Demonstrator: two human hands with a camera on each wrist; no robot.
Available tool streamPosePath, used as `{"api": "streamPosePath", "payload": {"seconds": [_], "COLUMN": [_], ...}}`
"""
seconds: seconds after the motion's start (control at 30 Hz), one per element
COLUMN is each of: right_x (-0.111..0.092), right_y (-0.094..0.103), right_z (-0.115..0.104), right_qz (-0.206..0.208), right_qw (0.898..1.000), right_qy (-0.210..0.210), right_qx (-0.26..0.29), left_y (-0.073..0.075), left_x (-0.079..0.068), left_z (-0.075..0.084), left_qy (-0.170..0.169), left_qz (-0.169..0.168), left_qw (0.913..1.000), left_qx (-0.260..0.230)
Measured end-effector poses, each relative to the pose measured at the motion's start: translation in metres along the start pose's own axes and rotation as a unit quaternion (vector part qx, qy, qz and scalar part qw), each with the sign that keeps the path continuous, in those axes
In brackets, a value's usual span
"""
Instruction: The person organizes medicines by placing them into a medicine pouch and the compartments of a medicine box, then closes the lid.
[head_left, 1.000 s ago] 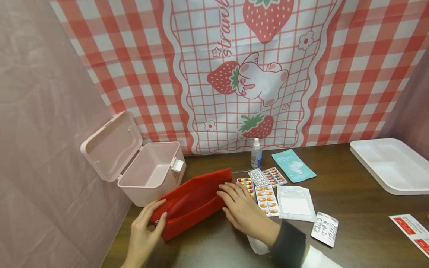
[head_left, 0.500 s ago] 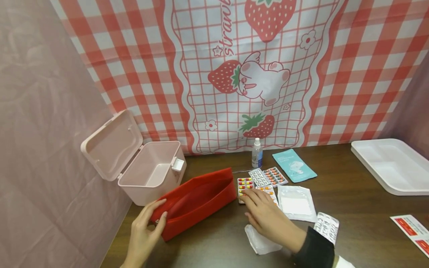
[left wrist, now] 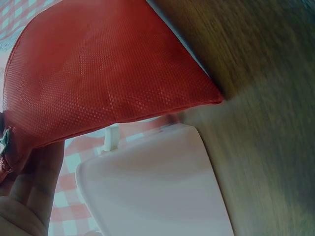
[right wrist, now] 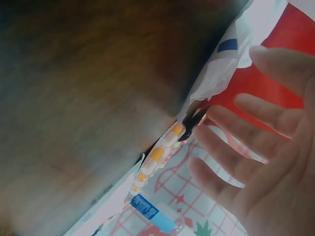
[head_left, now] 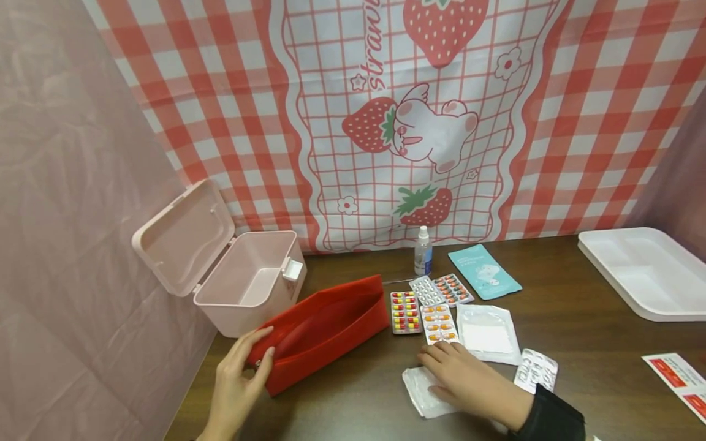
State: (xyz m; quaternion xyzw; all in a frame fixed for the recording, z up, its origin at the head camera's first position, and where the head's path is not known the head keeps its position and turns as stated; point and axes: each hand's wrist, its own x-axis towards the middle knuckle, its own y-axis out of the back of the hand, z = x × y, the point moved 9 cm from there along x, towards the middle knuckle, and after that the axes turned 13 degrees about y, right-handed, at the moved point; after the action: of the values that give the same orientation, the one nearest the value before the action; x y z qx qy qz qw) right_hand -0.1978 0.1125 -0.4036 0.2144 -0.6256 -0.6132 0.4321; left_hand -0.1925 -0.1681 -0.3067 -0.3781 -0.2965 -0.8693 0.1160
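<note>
My left hand (head_left: 237, 376) grips the left end of a red zip pouch (head_left: 361, 327), thumb on the near wall and fingers behind. The pouch's mouth gapes upward; in the left wrist view its textured side (left wrist: 108, 64) fills the top. My right hand (head_left: 469, 380) reaches over a small crinkled white packet (head_left: 417, 389), covering part of it. In the right wrist view its fingers (right wrist: 246, 118) are spread and relaxed, with the packet (right wrist: 219, 69) just past the thumb. Just beyond that hand lies a blister pack of orange-and-white capsules (head_left: 439, 324).
An open pink box (head_left: 248, 315) stands behind the pouch. Other blister packs (head_left: 406, 312), a spray bottle (head_left: 423, 254), a teal sachet (head_left: 484, 272) and a square white packet (head_left: 488, 334) lie toward the back. At right are a white tray (head_left: 612, 269) and red-and-white strip (head_left: 675, 380).
My right hand has left the pouch's right end and moved right and toward me, over the small white packet. My left hand keeps its grip on the pouch.
</note>
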Motion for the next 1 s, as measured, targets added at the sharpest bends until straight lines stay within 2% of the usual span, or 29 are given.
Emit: {"api": "streamPosePath", "payload": {"seconds": [0.3,0.57,0.8,1.0], "right_x": [-0.005,-0.006,-0.006,-0.005], "right_y": [-0.004,-0.007,-0.01,-0.01], "right_z": [-0.007,-0.006,-0.002,0.0], "right_qz": [-0.022,-0.042,-0.055,-0.031], "right_qw": [0.999,0.999,0.997,0.997], "right_qy": [0.031,0.021,-0.001,-0.005], "right_qx": [-0.006,0.009,0.046,0.07], "left_y": [0.0,0.001,0.001,0.001], "left_x": [0.0,0.0,0.0,0.0], "left_z": [0.001,0.003,0.005,0.006], "left_qy": [-0.003,-0.007,-0.01,-0.009], "left_qz": [-0.001,0.002,0.003,0.003], "left_qw": [1.0,1.0,0.9999,0.9999], "left_qx": [0.002,0.006,0.008,0.01]}}
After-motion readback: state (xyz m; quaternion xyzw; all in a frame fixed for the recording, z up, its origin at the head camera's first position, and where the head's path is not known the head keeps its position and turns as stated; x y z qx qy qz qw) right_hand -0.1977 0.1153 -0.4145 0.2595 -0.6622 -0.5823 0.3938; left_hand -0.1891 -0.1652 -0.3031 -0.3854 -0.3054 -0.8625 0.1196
